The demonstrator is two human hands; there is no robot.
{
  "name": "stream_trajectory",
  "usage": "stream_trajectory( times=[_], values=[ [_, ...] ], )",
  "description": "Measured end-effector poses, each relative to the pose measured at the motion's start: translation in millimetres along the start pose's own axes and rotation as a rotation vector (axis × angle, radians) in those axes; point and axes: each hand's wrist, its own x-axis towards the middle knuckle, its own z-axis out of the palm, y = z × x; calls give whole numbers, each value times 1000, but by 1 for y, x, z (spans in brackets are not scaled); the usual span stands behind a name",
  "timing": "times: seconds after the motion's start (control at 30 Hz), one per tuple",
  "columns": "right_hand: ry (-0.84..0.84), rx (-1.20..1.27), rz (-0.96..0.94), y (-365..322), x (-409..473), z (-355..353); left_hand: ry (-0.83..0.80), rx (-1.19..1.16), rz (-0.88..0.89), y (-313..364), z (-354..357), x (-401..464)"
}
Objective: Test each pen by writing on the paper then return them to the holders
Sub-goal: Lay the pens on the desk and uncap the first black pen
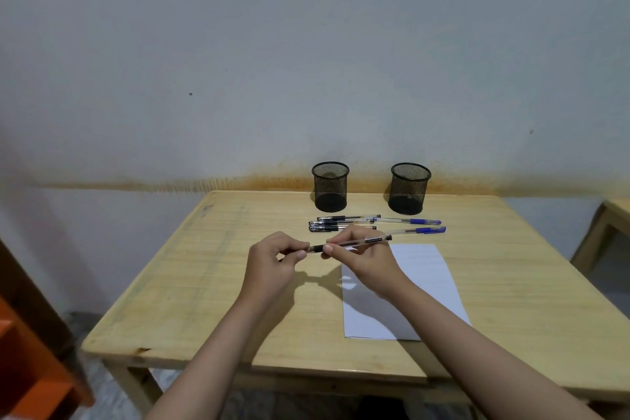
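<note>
My right hand (361, 257) holds a clear black-ink pen (354, 243) by its barrel, level above the table. My left hand (272, 257) pinches the pen's black cap end at the left. A white sheet of paper (422, 283) lies under and to the right of my right hand. Behind my hands, black pens (335, 224) lie in a row on the left and blue pens (414, 225) on the right. Two black mesh holders, one on the left (330, 186) and one on the right (409, 188), stand upright and empty at the table's far edge.
The wooden table (191, 283) stands against a grey wall. An orange piece of furniture (30, 361) sits low at the left. Another wooden table's corner (610, 225) shows at the right edge.
</note>
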Motion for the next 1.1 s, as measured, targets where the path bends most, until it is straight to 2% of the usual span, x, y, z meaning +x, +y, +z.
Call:
stream_trajectory(
  times=[0.13, 0.27, 0.33, 0.43, 0.53, 0.6, 0.73, 0.8, 1.1],
  values=[
    [-37, 15, 33, -3, -4, 1, -113, 27, 51, 0, -11, 8],
    [-381, 187, 152, -11, -3, -7, -216, 40, 71, -10, -29, 19],
    [-442, 195, 257, -14, -2, -2, -244, 43, 71, -16, -34, 21],
    [-309, 193, 385, -14, -1, 17, -231, 22, 13, -24, -33, 17],
    [-218, 145, 458, -11, 2, 35, -165, -6, -145, -31, -31, 8],
    [-148, 107, 482, -9, 6, 45, -194, 112, -196, -43, -36, 2],
    [-25, 10, 518, 3, 17, 65, -318, 584, -182, -72, -58, -5],
    [29, -66, 543, 11, 23, 77, -351, 709, -198, -79, -62, -10],
    [49, -319, 474, 19, 42, 107, -316, 732, -155, -87, -63, -12]
  ],
)
